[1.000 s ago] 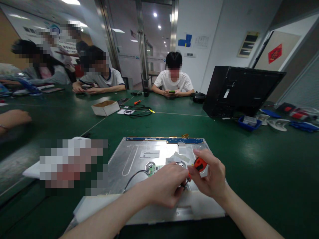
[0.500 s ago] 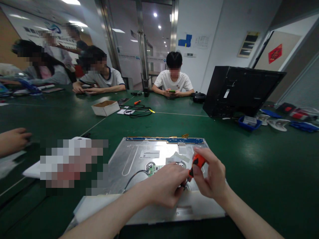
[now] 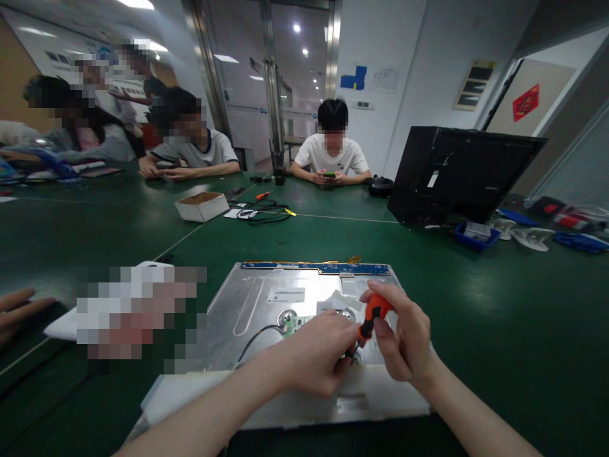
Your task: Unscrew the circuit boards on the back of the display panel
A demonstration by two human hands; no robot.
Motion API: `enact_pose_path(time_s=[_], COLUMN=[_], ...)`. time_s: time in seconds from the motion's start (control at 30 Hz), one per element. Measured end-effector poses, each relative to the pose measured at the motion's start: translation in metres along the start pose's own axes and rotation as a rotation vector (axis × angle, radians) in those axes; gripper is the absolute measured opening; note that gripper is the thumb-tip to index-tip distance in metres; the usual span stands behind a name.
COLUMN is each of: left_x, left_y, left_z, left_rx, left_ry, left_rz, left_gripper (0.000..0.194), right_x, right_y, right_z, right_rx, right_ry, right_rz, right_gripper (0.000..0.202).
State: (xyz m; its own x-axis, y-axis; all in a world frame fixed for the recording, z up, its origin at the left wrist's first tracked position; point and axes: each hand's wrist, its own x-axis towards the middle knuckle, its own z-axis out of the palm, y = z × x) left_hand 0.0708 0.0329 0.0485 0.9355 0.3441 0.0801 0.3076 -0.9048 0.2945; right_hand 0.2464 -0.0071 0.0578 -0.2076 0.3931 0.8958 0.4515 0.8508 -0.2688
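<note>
An orange-and-black screwdriver (image 3: 373,315) is gripped by its handle between the thumb and fingers of my right hand (image 3: 406,333). Its shaft slants down onto the silver metal back of a display panel (image 3: 252,298), close to a round fitting. My left hand (image 3: 321,352) is closed beside the shaft, its fingertips largely hidden, so what they pinch cannot be made out. Partly under this hand shows a small green circuit board (image 3: 292,325) with a black cable (image 3: 252,339) running left. Along the panel's far edge lies a blue circuit strip (image 3: 314,269).
A black monitor (image 3: 461,178) stands back right, near a blue tray (image 3: 477,235). Farther back are an open white box (image 3: 202,207) and coiled black cable (image 3: 266,214). Another person's hand (image 3: 21,311) rests at the left edge. Several people sit around the green table (image 3: 309,238).
My right fingers have shifted around the screwdriver handle, which has turned and tilted slightly. My left hand stays put. The other person's hand at the left has moved down.
</note>
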Motion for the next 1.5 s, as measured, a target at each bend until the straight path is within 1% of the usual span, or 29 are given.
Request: enact_pose_path(time_s=[0.13, 0.3, 0.47, 0.6, 0.77, 0.87, 1.1, 1.23, 1.4, 1.5], left_x=[0.0002, -0.0006, -0.0003, 0.0008, 0.0003, -0.0002, -0.0003, -0.0001, 0.0011, 0.0013], left_y=[0.0003, -0.0001, 0.0002, 0.0021, 0.0018, 0.0011, 0.0002, -0.0002, 0.0029, 0.0038], left_z=[0.0004, 0.0007, 0.0006, -0.0009, -0.0007, -0.0009, 0.0020, 0.0021, -0.0032, -0.0041], left_rx=[0.004, -0.013, -0.005, 0.000, 0.029, 0.026, 0.002, -0.002, 0.017, 0.001], left_ry=[-0.004, 0.021, 0.034, 0.012, 0.009, 0.004, 0.022, 0.021, -0.008, -0.005], left_rz=[-0.002, -0.011, 0.007, -0.010, -0.016, -0.009, -0.024, -0.017, -0.024, -0.013], left_gripper=[0.020, 0.020, 0.022, 0.021, 0.021, 0.020, 0.018, 0.021, 0.020, 0.019], right_x=[-0.0020, 0.0006, 0.0027, 0.0028, 0.0017, 0.0016, 0.0023, 0.0023, 0.0028, 0.0026], right_y=[0.0010, 0.0012, 0.0008, 0.0002, -0.0006, -0.0008, -0.0005, -0.0001, 0.0002, -0.0003], right_z=[0.0020, 0.0043, 0.0040, 0.0019, -0.0007, -0.0004, 0.0025, 0.0041, 0.0032, 0.0007], right_rx=[-0.034, -0.108, -0.159, -0.106, -0.007, -0.038, -0.113, -0.137, -0.129, -0.072], right_ry=[0.017, 0.065, 0.056, 0.029, -0.007, 0.007, 0.054, 0.076, 0.052, 0.016], right_rz=[0.020, -0.023, -0.037, -0.029, 0.013, 0.023, -0.008, -0.016, -0.046, -0.038], right_gripper=[0.049, 0.048, 0.041, 0.039, 0.044, 0.046, 0.042, 0.040, 0.035, 0.039])
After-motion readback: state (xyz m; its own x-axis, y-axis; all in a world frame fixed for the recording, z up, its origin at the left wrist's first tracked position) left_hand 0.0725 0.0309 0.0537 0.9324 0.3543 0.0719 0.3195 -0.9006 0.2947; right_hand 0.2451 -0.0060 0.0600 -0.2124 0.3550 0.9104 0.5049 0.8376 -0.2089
